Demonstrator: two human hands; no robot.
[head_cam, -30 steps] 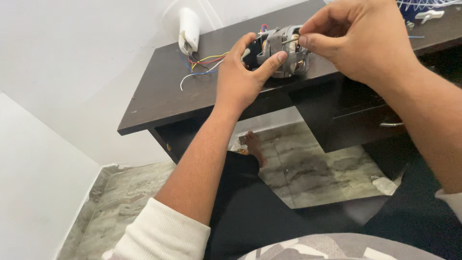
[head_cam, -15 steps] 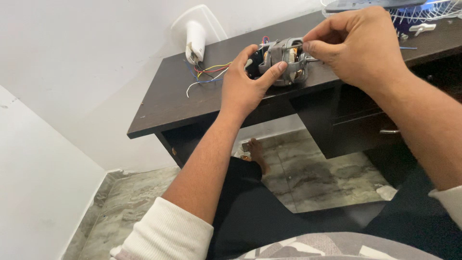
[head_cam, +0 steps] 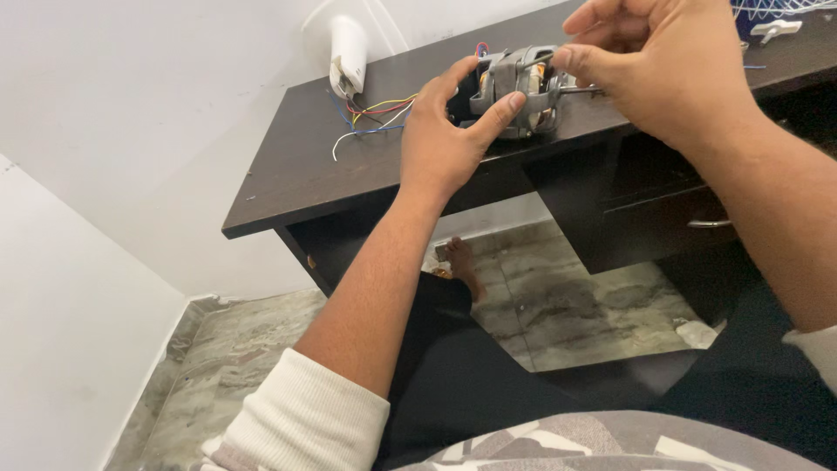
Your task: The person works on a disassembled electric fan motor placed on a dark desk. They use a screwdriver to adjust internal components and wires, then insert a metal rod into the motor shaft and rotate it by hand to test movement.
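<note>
Head view, upper centre: our left hand point(head_cam: 440, 144) clamped around grey motor point(head_cam: 516, 87), our right hand point(head_cam: 667, 74) fingers pinched on its top.

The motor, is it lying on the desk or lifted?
Cannot tell for sure: the left hand grips the motor low over the desk, hiding its underside.

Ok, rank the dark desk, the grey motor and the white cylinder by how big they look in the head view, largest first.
1. The dark desk, by far the largest.
2. The grey motor, gripped by the left hand, with the right hand at its top.
3. The white cylinder; it lies farther off, so its rank against the motor is unsure.
</note>
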